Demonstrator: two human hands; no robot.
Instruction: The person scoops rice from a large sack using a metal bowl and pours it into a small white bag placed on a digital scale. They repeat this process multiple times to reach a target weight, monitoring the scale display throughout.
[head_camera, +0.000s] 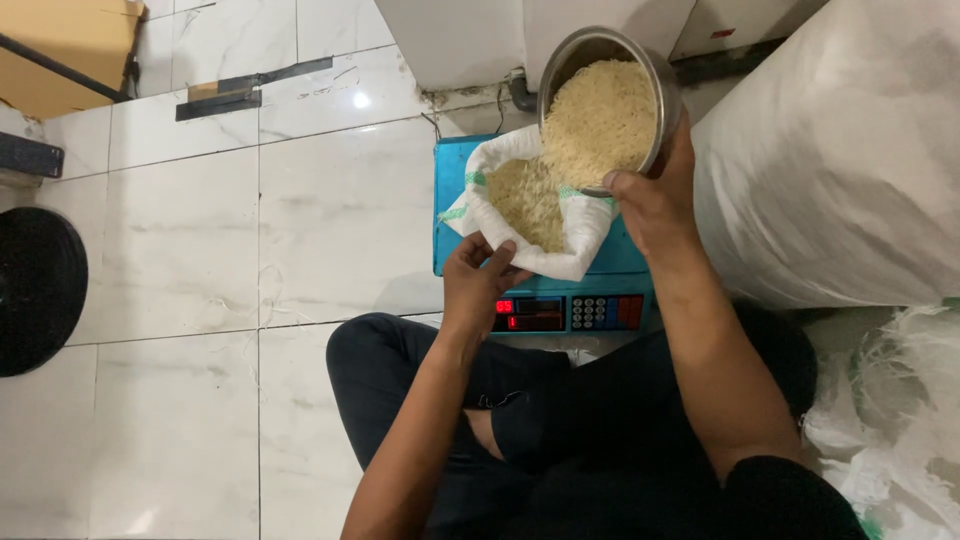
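A: Nearest the lens, at the bottom of the frame, are the person's folded legs in dark trousers (560, 420); both forearms reach up from there toward the middle.

B: And the left hand (478, 285)?

A: Just below centre; its fingers (497, 256) are closed, pinching the near rim of a small white woven sack (578, 235); the sack's mouth is rolled down and open, with pale rice (530, 200) inside.

B: The right hand (655, 200)?

A: Right of centre, upper half; its fingers are curled shut around the lower rim of a round steel bowl (655, 75); the thumb lies over the rim's edge; the bowl is tilted toward the sack and heaped with the same rice, its lip touching or just above the sack's mouth; I cannot tell which.

B: What carries the sack?

A: A blue electronic scale (455, 165) on the white tiled floor (300, 220); its red display and keypad (570, 313) face the person, just above the knees.

B: Around them?

A: A large white sack (840, 160) fills the upper right; crumpled white sacking (890, 400) lies lower right; a black round object (35, 290) sits at the left edge; a cardboard box (70, 45) is in the upper left corner.
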